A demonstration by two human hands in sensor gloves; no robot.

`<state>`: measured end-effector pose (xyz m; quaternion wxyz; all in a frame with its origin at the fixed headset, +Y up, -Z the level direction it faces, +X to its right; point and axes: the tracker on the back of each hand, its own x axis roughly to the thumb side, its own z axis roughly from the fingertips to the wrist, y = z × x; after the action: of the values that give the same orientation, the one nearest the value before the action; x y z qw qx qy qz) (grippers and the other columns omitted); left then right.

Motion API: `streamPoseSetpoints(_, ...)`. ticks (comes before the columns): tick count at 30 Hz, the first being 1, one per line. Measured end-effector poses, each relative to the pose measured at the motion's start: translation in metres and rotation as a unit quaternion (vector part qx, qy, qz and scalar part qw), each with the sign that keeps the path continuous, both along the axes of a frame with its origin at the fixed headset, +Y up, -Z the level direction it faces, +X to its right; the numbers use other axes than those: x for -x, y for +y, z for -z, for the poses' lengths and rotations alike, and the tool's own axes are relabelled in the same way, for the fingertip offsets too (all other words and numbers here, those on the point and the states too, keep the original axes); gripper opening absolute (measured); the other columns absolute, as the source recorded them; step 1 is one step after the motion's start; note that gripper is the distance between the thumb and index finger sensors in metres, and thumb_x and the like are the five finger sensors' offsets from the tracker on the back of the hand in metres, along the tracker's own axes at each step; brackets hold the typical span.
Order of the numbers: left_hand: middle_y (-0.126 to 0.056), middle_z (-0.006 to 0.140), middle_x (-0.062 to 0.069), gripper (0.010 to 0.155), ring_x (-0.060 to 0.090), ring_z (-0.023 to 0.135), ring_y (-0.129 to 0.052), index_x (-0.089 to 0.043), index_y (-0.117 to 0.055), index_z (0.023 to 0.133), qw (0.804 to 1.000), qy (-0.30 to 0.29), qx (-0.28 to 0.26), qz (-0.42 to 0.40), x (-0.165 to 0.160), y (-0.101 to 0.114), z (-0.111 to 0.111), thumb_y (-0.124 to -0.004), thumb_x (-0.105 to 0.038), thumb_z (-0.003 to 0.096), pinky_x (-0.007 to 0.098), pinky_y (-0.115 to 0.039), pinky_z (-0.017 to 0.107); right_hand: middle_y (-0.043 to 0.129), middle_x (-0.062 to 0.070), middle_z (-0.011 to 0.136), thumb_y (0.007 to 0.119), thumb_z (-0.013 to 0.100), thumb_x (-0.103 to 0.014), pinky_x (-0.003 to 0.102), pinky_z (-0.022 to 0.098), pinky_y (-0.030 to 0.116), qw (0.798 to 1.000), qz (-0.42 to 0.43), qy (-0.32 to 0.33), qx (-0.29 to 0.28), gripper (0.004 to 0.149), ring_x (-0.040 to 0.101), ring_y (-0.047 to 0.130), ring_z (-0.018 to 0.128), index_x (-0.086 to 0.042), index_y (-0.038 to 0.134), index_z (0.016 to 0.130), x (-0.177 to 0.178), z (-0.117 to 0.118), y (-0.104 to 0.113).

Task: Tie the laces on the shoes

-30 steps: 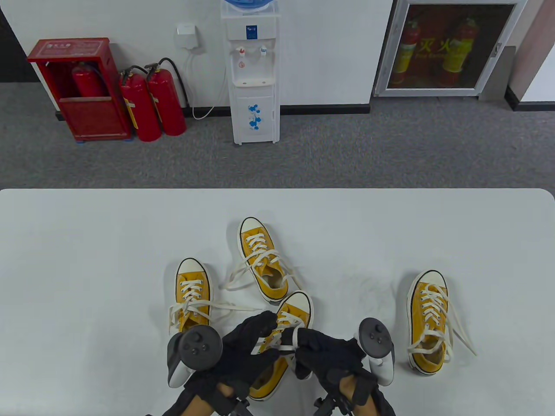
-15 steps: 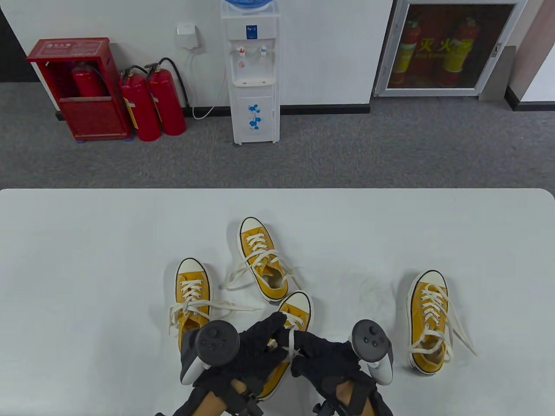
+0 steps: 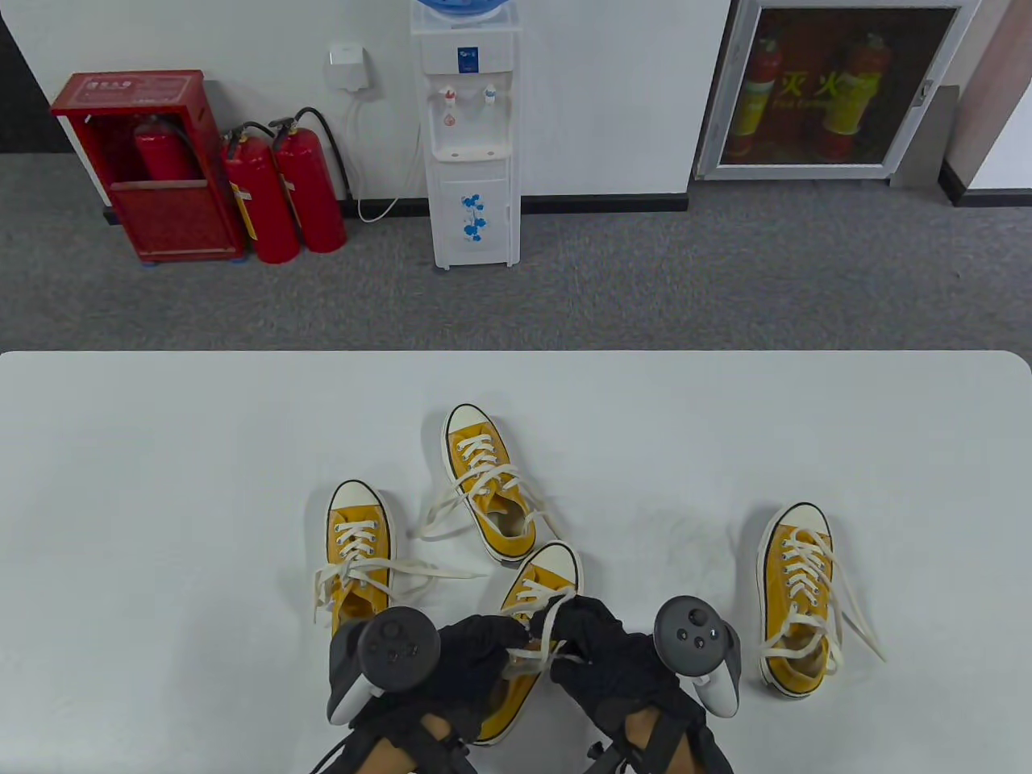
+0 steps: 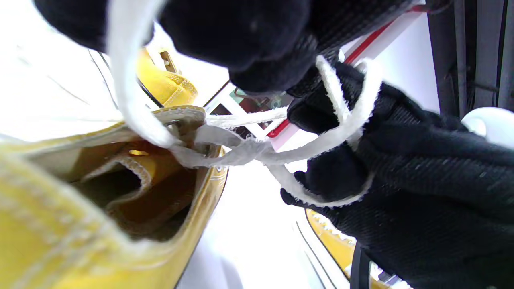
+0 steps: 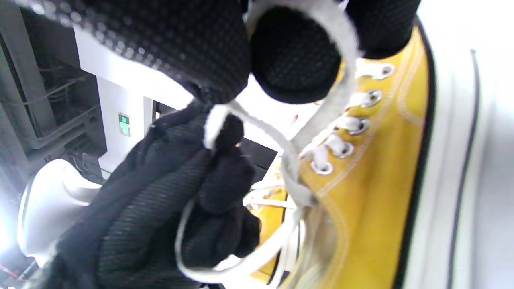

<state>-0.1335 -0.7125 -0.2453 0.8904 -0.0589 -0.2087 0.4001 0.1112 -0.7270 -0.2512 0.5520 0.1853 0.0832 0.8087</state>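
Both hands meet over the yellow canvas sneaker [image 3: 528, 637] at the bottom centre of the table view. The left hand [image 3: 472, 657] and right hand [image 3: 601, 657] each pinch its white lace [image 3: 548, 637], loops crossing, probably to form the bow.

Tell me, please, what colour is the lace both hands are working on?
The lace is white, clearest in the left wrist view.
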Motion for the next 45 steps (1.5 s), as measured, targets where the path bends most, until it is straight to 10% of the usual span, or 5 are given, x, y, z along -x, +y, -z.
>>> streamPoseSetpoints(11,-0.096,0.061,-0.006,0.043,0.008,0.015,-0.094,-0.027,-0.078,0.091,0.991,0.004,0.057,-0.120,0.015,-0.007,0.004,-0.070,-0.042,0.0512,0.042,-0.089,0.028,0.058,0.011,0.099,0.092,0.039,-0.024,0.054,0.060,0.069,0.976,-0.137,-0.086,-0.145,0.045,0.016,0.090,0.054,-0.016,0.078,0.081,0.009,-0.014,0.016)
streamPoseSetpoints(24,-0.097,0.061,-0.005,0.043,0.008,0.015,-0.095,-0.027,-0.079,0.091,0.984,0.014,0.064,-0.166,0.027,-0.005,0.005,-0.071,-0.041,0.0512,0.042,-0.089,0.028,0.055,0.008,0.096,0.095,0.038,-0.026,0.053,0.061,0.071,0.955,-0.065,-0.157,-0.245,0.049,0.013,0.092,0.050,-0.018,0.071,0.080,0.002,-0.026,0.029)
streamPoseSetpoints(45,-0.097,0.062,-0.004,0.042,0.010,0.017,-0.096,-0.027,-0.079,0.091,0.978,-0.028,0.075,-0.194,0.024,-0.003,0.002,-0.072,-0.041,0.0514,0.043,-0.089,0.030,0.069,0.006,0.095,0.091,0.041,-0.023,0.055,0.060,0.070,0.956,-0.116,-0.128,-0.239,0.073,0.017,0.093,0.047,-0.027,0.056,0.104,0.009,-0.023,0.022)
